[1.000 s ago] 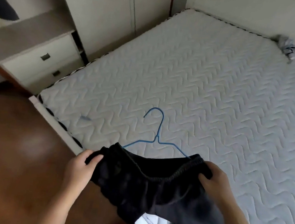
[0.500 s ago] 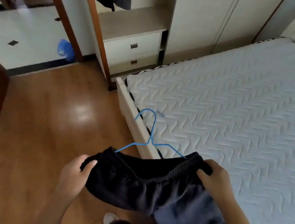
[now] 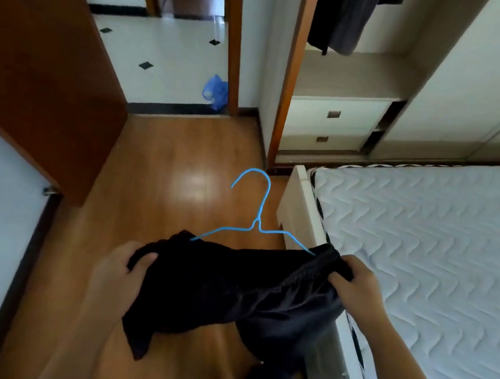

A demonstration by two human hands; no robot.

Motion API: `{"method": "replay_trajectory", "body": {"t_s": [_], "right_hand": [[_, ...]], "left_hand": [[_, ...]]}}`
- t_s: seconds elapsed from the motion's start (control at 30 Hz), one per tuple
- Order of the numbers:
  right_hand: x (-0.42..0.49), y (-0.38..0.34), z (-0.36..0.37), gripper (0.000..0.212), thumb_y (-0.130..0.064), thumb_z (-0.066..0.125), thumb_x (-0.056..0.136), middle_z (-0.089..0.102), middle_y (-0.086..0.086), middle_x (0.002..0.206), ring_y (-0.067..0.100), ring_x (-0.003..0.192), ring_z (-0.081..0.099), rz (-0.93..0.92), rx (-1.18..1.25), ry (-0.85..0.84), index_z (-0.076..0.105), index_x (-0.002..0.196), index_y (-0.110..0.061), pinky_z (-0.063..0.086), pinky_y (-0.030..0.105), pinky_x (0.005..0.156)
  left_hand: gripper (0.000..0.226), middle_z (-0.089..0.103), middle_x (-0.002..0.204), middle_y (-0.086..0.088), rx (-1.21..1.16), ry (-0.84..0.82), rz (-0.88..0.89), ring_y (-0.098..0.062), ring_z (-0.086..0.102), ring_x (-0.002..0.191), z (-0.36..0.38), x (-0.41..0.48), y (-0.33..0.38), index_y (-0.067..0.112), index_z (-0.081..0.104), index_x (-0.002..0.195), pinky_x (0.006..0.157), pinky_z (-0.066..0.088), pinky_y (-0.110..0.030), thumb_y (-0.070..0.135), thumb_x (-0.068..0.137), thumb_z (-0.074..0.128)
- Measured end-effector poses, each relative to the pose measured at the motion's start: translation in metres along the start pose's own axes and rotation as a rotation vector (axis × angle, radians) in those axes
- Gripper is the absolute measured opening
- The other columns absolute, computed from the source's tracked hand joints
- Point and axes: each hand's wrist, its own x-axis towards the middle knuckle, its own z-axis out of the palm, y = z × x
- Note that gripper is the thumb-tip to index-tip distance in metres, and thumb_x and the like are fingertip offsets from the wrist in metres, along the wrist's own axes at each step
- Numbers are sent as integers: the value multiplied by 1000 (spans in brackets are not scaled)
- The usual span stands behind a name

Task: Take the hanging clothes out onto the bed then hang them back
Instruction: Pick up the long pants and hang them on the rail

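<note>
Both hands, left hand (image 3: 120, 271) and right hand (image 3: 353, 284), grip the black shorts (image 3: 230, 290) on the blue hanger (image 3: 258, 221); this looks like the hanging-back step. Next, the hook must reach the wardrobe (image 3: 351, 75) rail, hidden here.

Black shorts (image 3: 230, 290) on blue wire hanger (image 3: 255, 221), held above floor

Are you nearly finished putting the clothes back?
The black shorts are on the blue hanger, so that bit looks done. The left hand and right hand grip the waistband ends, holding them above the floor beside the bed. Left to do: hook them in the open wardrobe, where a dark garment hangs. Other clothes? Can't tell.
</note>
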Motion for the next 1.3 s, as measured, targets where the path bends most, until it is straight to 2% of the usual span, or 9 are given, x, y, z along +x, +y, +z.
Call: {"method": "replay_trajectory", "body": {"t_s": [0.07, 0.27, 0.53, 0.63, 0.8, 0.9, 1.07, 1.2, 1.3], "right_hand": [[31, -17, 9, 17, -1, 57, 78, 56, -4, 72, 22, 79, 52, -17, 11, 6, 58, 88, -14, 38, 24, 60], [146, -68, 28, 20, 0, 56, 79, 61, 8, 85, 23, 82, 53, -106, 46, 12, 60, 97, -8, 37, 29, 66], [324, -157, 7, 18, 1, 60, 78, 57, 1, 75, 22, 79, 51, -238, -71, -75, 58, 88, -14, 35, 14, 58], [389, -191, -4, 21, 0, 59, 79, 57, 6, 83, 22, 82, 50, -289, -110, -29, 61, 99, -8, 35, 26, 61], [480, -229, -3, 18, -1, 58, 80, 52, -3, 72, 17, 69, 48, -314, -155, 0, 51, 89, -16, 34, 10, 53], [537, -243, -6, 19, -1, 61, 78, 56, 5, 79, 24, 77, 51, -271, -196, 41, 56, 91, -14, 34, 28, 58], [608, -258, -17, 25, 0, 63, 77, 61, 14, 89, 31, 89, 58, -105, -216, 159, 61, 102, -3, 32, 30, 69], [635, -252, -44, 33, -2, 63, 78, 63, 15, 96, 33, 97, 59, 54, -185, 285, 59, 111, -2, 33, 30, 71], [636, -235, -67, 31, 1, 65, 75, 62, 14, 89, 32, 93, 59, 159, -198, 395, 61, 106, 1, 34, 30, 71]], "left_hand": [[8, 56, 83, 12, -24, 8, 18, -8, 53, 78, -2, 23, 12, 31, 52, 87, 64, 41, -23, 27, 92, 48], [7, 61, 84, 8, -94, 102, -12, -8, 56, 81, -7, 114, 41, 23, 59, 90, 69, 43, -29, 25, 90, 52], [14, 61, 72, 0, -97, 109, 6, -16, 58, 69, -6, 269, 128, 22, 58, 76, 55, 37, -24, 22, 90, 54], [14, 60, 75, 4, -117, 92, 38, -14, 57, 72, -2, 326, 166, 27, 57, 77, 56, 37, -24, 21, 89, 54], [16, 57, 69, 4, -125, 99, 46, -13, 55, 67, 1, 425, 201, 25, 55, 71, 54, 34, -24, 25, 87, 57], [16, 59, 75, 3, -177, 64, 54, -16, 56, 74, 11, 495, 221, 19, 60, 80, 63, 44, -27, 34, 85, 60], [11, 67, 90, -3, -211, -113, 136, -19, 61, 90, 34, 597, 267, 25, 64, 90, 89, 47, -38, 34, 85, 61], [9, 66, 82, 9, -234, -238, 264, -8, 60, 84, 69, 659, 306, 39, 57, 75, 79, 46, -29, 34, 79, 64], [14, 63, 83, 6, -201, -361, 352, -8, 58, 84, 105, 685, 332, 35, 57, 80, 75, 43, -23, 23, 87, 59]]}}
